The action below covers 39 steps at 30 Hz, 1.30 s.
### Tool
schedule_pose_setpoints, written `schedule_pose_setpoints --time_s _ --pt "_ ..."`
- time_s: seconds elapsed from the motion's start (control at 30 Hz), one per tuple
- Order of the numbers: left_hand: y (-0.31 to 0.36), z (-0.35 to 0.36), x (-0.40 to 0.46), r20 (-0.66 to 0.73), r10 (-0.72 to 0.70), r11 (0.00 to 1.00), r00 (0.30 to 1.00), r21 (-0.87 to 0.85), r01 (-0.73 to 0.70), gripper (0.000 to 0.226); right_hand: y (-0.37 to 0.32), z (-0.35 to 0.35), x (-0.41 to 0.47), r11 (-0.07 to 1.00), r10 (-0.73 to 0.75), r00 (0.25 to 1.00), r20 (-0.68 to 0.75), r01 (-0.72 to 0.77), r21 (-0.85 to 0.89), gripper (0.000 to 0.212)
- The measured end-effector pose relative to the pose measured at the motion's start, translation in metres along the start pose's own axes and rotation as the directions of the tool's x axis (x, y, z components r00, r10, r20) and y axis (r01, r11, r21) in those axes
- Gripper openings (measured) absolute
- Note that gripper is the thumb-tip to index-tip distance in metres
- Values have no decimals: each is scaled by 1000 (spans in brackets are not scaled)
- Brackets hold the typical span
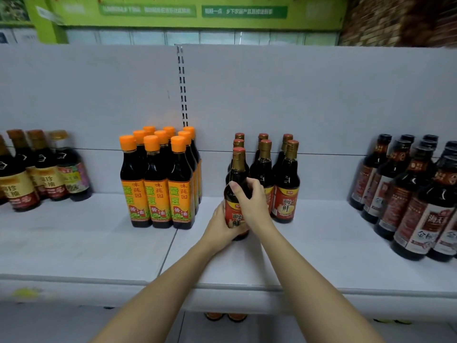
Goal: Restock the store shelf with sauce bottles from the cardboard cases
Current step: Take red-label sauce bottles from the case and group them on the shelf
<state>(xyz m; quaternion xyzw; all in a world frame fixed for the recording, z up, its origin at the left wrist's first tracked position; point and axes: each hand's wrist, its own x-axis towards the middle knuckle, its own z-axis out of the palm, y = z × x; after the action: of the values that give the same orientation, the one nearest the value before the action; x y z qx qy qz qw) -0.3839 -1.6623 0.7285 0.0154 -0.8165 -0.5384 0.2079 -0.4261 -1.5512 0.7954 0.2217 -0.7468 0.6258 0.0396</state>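
A dark sauce bottle (237, 169) with a red cap, gold neck foil and red label stands on the white shelf (309, 248), at the front of the left row of its own kind. My left hand (220, 225) wraps round its lower body from the left. My right hand (249, 199) grips its shoulder and label from the right, thumb across the front. Several matching bottles (285, 184) stand in rows just behind and to the right.
A block of orange-capped bottles (158, 179) stands to the left. Dark bottles with black caps (410, 194) crowd the right end, and brown-capped ones (37, 169) the far left. Two caps (226, 316) show on the shelf below.
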Motion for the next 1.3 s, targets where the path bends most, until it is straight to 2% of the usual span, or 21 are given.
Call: schedule_pose_setpoints --time_s 0.37,0.53,0.63,0.9,1.07,1.23,1.3 --pt "0 -1 3 52 16 992 999 -129 -9 70 -3 8 -3 1000 5 997 -74 -7 -25 60" --pt "3 -5 3 86 -3 997 996 -82 11 75 -3 -3 -5 999 34 999 22 -34 19 74" --pt "-1 -7 1 77 -29 996 997 -78 35 76 -5 -13 -9 999 28 996 84 -27 -20 69" --pt "5 -9 -4 136 8 994 991 -107 7 77 -6 -1 -18 998 35 999 -37 -37 -48 63" --pt "3 -11 -4 131 -9 995 991 -102 23 72 -8 3 -22 996 62 996 -56 -65 -54 71" --pt "6 -17 -5 157 -47 996 987 -74 59 77 -20 5 -25 978 93 988 -124 -114 -173 75" --pt "10 -19 -14 164 -73 994 984 -65 85 75 -21 3 -37 973 100 979 -177 -134 -189 66"
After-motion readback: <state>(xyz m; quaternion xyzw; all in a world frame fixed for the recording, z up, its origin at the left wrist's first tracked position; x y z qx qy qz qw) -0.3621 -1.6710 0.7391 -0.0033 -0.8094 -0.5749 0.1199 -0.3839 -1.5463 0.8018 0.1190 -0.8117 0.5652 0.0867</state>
